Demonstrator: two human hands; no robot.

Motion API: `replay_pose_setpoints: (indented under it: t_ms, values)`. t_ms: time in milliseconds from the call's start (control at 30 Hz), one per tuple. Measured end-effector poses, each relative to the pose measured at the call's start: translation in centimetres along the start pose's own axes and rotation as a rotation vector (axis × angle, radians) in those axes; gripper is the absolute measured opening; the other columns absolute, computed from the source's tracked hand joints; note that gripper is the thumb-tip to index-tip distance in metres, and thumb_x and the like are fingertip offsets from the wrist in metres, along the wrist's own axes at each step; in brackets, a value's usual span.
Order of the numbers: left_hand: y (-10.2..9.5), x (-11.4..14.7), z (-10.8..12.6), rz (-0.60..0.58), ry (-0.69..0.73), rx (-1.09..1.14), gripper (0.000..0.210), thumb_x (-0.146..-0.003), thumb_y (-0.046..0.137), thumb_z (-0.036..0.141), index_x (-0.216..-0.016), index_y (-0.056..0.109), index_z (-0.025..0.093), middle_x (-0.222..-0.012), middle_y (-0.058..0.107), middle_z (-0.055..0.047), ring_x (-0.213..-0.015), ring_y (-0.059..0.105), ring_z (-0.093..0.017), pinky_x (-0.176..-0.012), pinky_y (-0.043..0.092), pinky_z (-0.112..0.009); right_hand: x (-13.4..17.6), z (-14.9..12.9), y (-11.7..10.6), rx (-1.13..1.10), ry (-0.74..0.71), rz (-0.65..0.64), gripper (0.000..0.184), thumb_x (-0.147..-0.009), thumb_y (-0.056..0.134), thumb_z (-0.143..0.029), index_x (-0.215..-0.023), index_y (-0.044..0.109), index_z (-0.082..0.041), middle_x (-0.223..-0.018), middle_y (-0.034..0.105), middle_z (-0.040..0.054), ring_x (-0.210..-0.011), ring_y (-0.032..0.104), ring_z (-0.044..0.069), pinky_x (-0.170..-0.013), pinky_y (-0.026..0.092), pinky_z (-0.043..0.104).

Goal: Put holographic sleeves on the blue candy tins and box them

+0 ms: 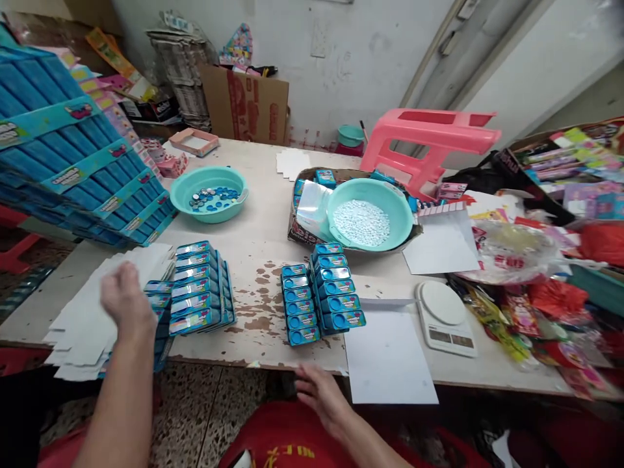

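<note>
My left hand (124,299), smeared by motion, is raised over a spread of white card sheets (88,325); whether it holds anything I cannot make out. Just right of it stand stacked small blue boxes (197,286) with printed fronts. My right hand (319,390) hovers at the table's front edge, fingers stretched and slightly apart, with nothing in them. Beyond it sit two rows of the same blue boxes, a shorter row (299,305) and a longer row (336,286). Round recesses show on their faces. A white sheet (390,357) lies to the right of this hand.
A turquoise basin (209,175) holds small blue and silver discs. Another basin (407,214), with white pellets, rests on an open carton (305,237). A white scale (446,318), a pink stool (429,123), bagged goods (511,253) and tall blue display boxes (73,136) surround the work area.
</note>
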State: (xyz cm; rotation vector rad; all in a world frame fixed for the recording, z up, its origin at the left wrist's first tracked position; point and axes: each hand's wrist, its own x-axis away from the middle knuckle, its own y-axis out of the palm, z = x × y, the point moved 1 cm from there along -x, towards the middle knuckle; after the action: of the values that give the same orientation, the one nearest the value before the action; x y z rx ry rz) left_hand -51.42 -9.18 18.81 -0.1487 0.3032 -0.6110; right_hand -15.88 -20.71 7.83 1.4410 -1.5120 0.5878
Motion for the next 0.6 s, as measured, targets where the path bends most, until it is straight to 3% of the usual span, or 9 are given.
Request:
replay_pose_setpoints:
  t_ms: [33, 67, 100, 167, 233, 333, 467, 600]
  values:
    - [0.1, 1.7, 1.5, 0.22, 0.123, 0.018, 0.037, -0.084, 0.045, 0.046, -0.111, 0.051, 0.021, -0.103, 0.063, -0.001, -0.098, 0.057, -0.019, -0.081, 0.047, -0.035, -0.3, -0.1, -1.6, -0.027, -0.041, 0.085, 0.052, -0.05, 0.075, -0.051, -0.09, 0.059, -0.021, -0.098, 0.061, 0.0048, -0.079, 0.058, 0.016, -0.069, 0.045, 0.026]
    - [0.7, 3.6, 2.9, 0.227, 0.2, 0.04, 0.033, -0.084, 0.047, 0.042, -0.11, 0.053, 0.022, -0.107, 0.061, -0.001, -0.098, 0.057, -0.02, -0.083, 0.047, -0.037, -0.7, -0.2, -2.8, -0.048, -0.07, 0.154, 0.054, -0.048, 0.076, -0.052, -0.09, 0.059, -0.022, -0.097, 0.061, 0.0042, -0.081, 0.057, 0.016, -0.07, 0.045, 0.027]
    - [1.8, 5.6, 4.2, 0.141, 0.238, 0.052, 0.029, -0.085, 0.047, 0.039, -0.106, 0.056, 0.022, -0.104, 0.062, -0.001, -0.094, 0.058, -0.019, -0.083, 0.047, -0.038, -1.1, -0.3, -3.6, -0.065, -0.09, 0.197, 0.056, -0.047, 0.076, -0.052, -0.09, 0.059, -0.022, -0.097, 0.06, 0.0039, -0.082, 0.057, 0.017, -0.071, 0.045, 0.027]
    - [4.9, 9.7, 5.9, -0.204, 0.261, -0.001, 0.024, -0.084, 0.05, 0.036, -0.099, 0.061, 0.02, -0.099, 0.062, -0.001, -0.092, 0.058, -0.018, -0.086, 0.046, -0.035, -1.6, -0.5, -4.4, -0.09, -0.104, 0.204, 0.055, -0.047, 0.076, -0.053, -0.09, 0.059, -0.021, -0.096, 0.06, 0.0042, -0.082, 0.057, 0.017, -0.071, 0.045, 0.027]
    - [8.2, 13.3, 6.2, -0.569, 0.187, -0.038, 0.023, -0.083, 0.05, 0.036, -0.092, 0.063, 0.019, -0.092, 0.064, -0.002, -0.087, 0.059, -0.016, -0.081, 0.047, -0.03, -1.8, -0.8, -4.4, -0.105, -0.116, 0.146, 0.052, -0.052, 0.074, -0.053, -0.09, 0.059, -0.021, -0.098, 0.061, 0.0047, -0.081, 0.058, 0.016, -0.072, 0.046, 0.028]
    - [11.7, 17.2, 5.2, -0.906, 0.095, -0.084, 0.026, -0.084, 0.046, 0.038, -0.091, 0.062, 0.019, -0.088, 0.065, -0.001, -0.081, 0.059, -0.015, -0.073, 0.046, -0.025, -1.4, -0.7, -4.9, -0.044, -0.142, 0.068, 0.048, -0.061, 0.07, -0.053, -0.093, 0.06, -0.02, -0.102, 0.062, 0.0058, -0.082, 0.059, 0.015, -0.072, 0.045, 0.027]
    - [12.6, 20.8, 3.2, -1.186, 0.109, -0.258, 0.03, -0.085, 0.041, 0.039, -0.074, 0.06, 0.019, -0.07, 0.061, 0.0, -0.068, 0.054, -0.014, -0.063, 0.041, -0.024, -0.3, -0.2, -8.4, 0.153, -0.264, 0.139, 0.049, -0.068, 0.063, -0.055, -0.1, 0.06, -0.018, -0.098, 0.064, 0.0077, -0.083, 0.06, 0.018, -0.071, 0.046, 0.029]
    - [12.0, 25.0, 2.5, -1.575, 0.093, -0.289, 0.026, -0.082, 0.043, 0.037, -0.074, 0.061, 0.019, -0.071, 0.064, -0.001, -0.067, 0.056, -0.016, -0.061, 0.04, -0.026, 2.1, -3.2, -13.4, 0.461, -0.662, 0.428, 0.043, -0.078, 0.054, -0.049, -0.106, 0.058, -0.017, -0.103, 0.061, 0.0107, -0.091, 0.058, 0.022, -0.077, 0.048, 0.036]
